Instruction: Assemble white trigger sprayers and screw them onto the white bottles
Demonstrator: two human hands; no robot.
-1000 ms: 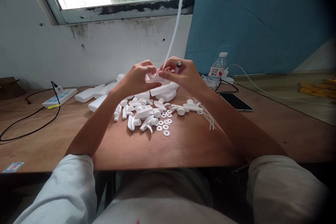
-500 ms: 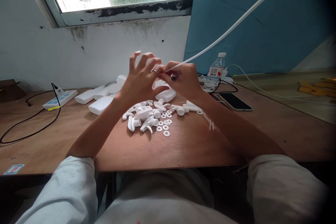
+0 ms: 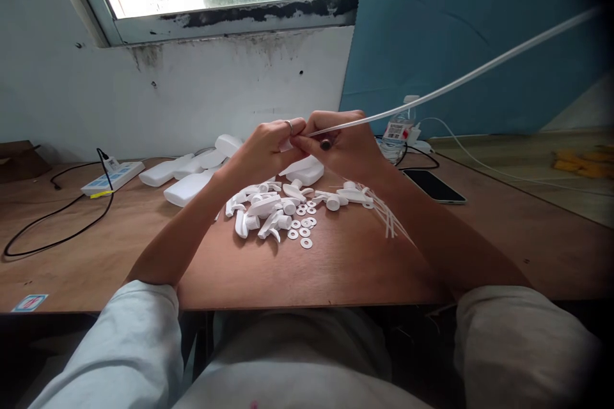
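Observation:
My left hand (image 3: 266, 150) and my right hand (image 3: 343, 144) meet above the wooden table (image 3: 336, 268), fingertips pinched together. Between them they hold a long thin white tube (image 3: 460, 80) that runs up and to the right out of view. What the left fingers grip at the tube's near end is mostly hidden; it looks like a small white part. Below the hands lies a pile of white spray-trigger heads (image 3: 261, 211), several white washers (image 3: 303, 228) and a bundle of thin white tubes (image 3: 388, 220).
White bottles (image 3: 185, 186) lie at the back left of the pile. A power strip (image 3: 112, 177) with a black cable is at far left. A phone (image 3: 434, 185) and a water bottle (image 3: 398, 128) are at the right, by the blue wall.
The tube has swung from pointing straight up to slanting low to the right. My left fingers, spread half a second ago, have closed onto the tube's end.

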